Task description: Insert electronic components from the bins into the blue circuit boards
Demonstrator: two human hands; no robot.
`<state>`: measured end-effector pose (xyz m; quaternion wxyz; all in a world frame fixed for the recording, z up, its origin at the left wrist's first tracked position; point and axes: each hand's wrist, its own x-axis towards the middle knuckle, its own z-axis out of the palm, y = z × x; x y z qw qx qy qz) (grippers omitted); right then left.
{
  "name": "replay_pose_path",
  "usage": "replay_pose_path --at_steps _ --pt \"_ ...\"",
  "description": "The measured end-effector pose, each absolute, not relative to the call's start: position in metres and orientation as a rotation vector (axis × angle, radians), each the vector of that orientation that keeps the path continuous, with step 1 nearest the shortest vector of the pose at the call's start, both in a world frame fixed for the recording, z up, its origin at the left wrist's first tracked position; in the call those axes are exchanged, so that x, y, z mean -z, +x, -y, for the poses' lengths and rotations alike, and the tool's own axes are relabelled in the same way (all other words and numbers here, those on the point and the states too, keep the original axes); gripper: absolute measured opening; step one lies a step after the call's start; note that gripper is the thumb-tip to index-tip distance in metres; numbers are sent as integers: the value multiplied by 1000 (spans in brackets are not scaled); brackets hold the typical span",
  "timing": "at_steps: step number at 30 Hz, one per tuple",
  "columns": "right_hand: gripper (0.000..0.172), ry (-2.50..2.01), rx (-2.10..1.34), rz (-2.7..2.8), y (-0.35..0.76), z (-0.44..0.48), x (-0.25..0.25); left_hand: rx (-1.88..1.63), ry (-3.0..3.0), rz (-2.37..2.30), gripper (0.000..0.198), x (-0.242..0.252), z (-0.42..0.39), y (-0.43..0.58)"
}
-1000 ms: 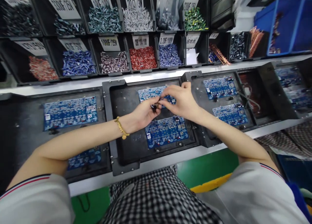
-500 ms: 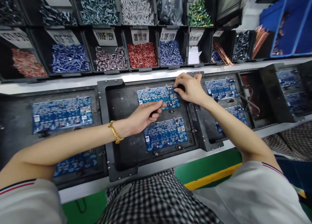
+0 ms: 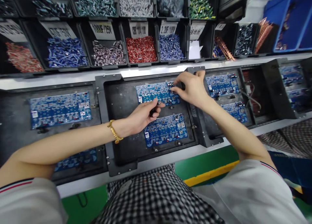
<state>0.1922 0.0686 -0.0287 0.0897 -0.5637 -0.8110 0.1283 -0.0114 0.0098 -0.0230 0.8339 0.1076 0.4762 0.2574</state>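
Right hand [image 3: 192,90] working at the upper circuit board [image 3: 150,92], right end — small components [image 3: 169,84] already standing there
Its thumb and fingertips are nearly meeting — whether they are pinching anything, I cannot tell; the left hand [image 3: 136,119] is curling around small dark parts [image 3: 153,112], so some seem to be remaining unplaced; the lower circuit board [image 3: 162,133], lying nearer in the same black tray [image 3: 122,98], is carrying components too.
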Motion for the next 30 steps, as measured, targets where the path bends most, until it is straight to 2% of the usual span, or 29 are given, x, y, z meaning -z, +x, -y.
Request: replay_pose_path --at_steps 6,12,18,24,30 --pt "16 -1333 -643 2481 171 -2 -11 -523 333 -929 31 9 6 1" --pt "14 -1535 -408 2610 212 34 5 -287 326 -927 20 6 30 -1" --pt "15 -1554 -357 2663 223 38 29 -281 429 -953 15 19 33 -3" --pt "18 -1545 -248 2715 220 36 30 -284 394 -976 18 18 30 -4" --pt "29 -1582 -168 2718 211 41 24 -285 366 -1015 26 21 33 -1"
